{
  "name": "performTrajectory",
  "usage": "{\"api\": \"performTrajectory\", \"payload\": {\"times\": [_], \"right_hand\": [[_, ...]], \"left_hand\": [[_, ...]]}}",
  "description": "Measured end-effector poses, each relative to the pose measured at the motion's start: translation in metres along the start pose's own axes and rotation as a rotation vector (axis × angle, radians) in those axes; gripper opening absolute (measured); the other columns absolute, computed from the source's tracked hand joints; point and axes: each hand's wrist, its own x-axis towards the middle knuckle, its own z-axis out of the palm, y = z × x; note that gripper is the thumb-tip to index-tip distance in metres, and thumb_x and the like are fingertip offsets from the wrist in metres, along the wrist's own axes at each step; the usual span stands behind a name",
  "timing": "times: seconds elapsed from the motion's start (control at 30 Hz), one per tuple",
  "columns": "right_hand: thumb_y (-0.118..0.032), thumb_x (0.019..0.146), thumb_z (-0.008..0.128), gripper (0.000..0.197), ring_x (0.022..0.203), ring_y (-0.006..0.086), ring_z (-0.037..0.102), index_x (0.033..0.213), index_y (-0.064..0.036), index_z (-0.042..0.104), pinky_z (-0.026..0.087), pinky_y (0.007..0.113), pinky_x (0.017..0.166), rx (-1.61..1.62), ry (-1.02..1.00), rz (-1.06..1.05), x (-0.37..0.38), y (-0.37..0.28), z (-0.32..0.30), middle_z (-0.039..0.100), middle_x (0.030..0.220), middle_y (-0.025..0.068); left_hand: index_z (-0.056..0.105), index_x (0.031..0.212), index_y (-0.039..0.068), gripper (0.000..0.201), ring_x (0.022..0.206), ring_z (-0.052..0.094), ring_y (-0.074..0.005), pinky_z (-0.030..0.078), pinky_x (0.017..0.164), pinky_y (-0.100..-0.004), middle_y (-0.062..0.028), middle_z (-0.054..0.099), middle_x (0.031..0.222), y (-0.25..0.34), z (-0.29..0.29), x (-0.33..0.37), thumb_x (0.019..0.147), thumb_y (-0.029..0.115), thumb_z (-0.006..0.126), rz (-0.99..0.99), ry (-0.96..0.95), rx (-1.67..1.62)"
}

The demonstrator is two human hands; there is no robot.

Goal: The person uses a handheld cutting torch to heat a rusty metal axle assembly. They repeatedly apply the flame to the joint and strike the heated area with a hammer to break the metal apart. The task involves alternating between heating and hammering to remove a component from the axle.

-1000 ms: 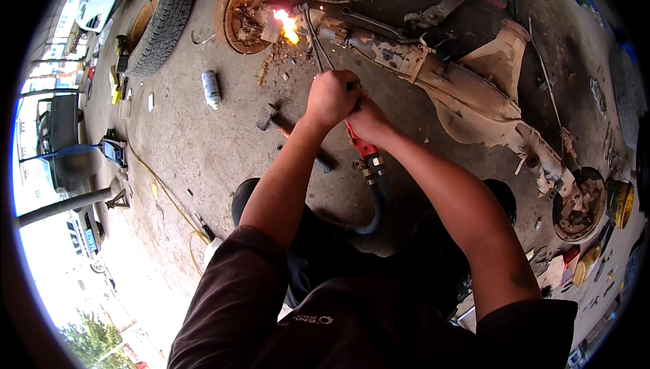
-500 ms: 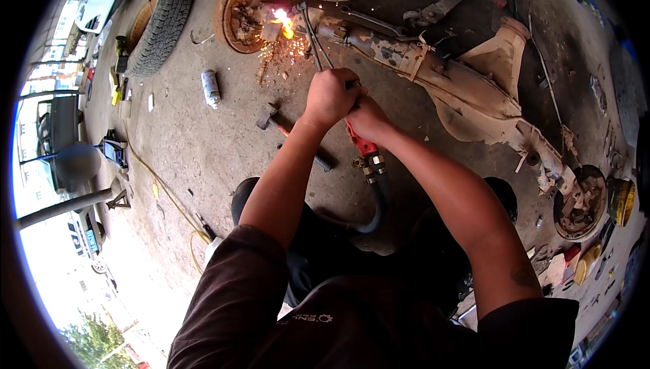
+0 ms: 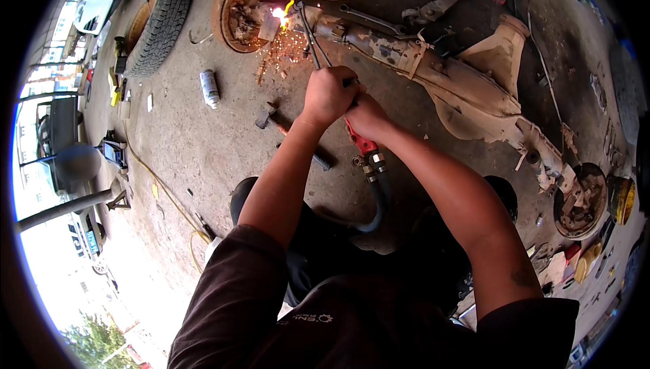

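Observation:
Both of my hands are wrapped around a cutting torch point(image 3: 361, 140) with a red handle, metal tubes and hose fittings at its rear. My left hand point(image 3: 329, 95) is closed over the front of the grip. Just behind and touching it, my right hand point(image 3: 369, 118) is closed on the handle. The torch head is over the near end of a rusty vehicle axle point(image 3: 406, 57), beside its round brake plate point(image 3: 233, 13). A bright flame point(image 3: 280, 14) burns at the metal there, and orange sparks fall to the floor below it.
A hammer point(image 3: 271, 117) lies on the concrete under my left forearm, with a spray can point(image 3: 209, 89) further left. A tyre point(image 3: 166, 27) stands at far left. A wrench point(image 3: 372, 19) lies beyond the axle. The torch hose point(image 3: 379, 200) curls between my knees.
The flame at the metal looks smaller, and the spray of sparks has thinned and shifted slightly right. My hands and the torch have barely moved.

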Motion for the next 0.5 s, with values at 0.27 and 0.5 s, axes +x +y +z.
{"api": "performTrajectory", "payload": {"times": [0.27, 0.5], "right_hand": [[-0.016, 0.097, 0.051, 0.017, 0.045, 0.0207, 0.059, 0.090, -0.0005, 0.053, 0.046, 0.037, 0.041, 0.080, -0.034, 0.045, -0.0052, -0.0083, -0.0021, 0.056, 0.061, 0.0067], [-0.015, 0.096, 0.051, 0.017, 0.045, 0.0207, 0.058, 0.088, -0.0007, 0.054, 0.046, 0.037, 0.041, 0.071, -0.027, 0.063, -0.0042, -0.0046, -0.0025, 0.056, 0.060, 0.0070]], "left_hand": [[0.076, 0.089, 0.004, 0.025, 0.080, 0.071, -0.0371, 0.058, 0.075, -0.0417, -0.0178, 0.073, 0.086, 0.0010, -0.0001, -0.0003, 0.071, 0.022, 0.081, -0.032, -0.015, 0.000], [0.076, 0.088, 0.004, 0.025, 0.079, 0.071, -0.0371, 0.058, 0.074, -0.0414, -0.0180, 0.073, 0.085, 0.0018, 0.0010, -0.0001, 0.072, 0.022, 0.081, -0.025, -0.016, 0.005]]}}
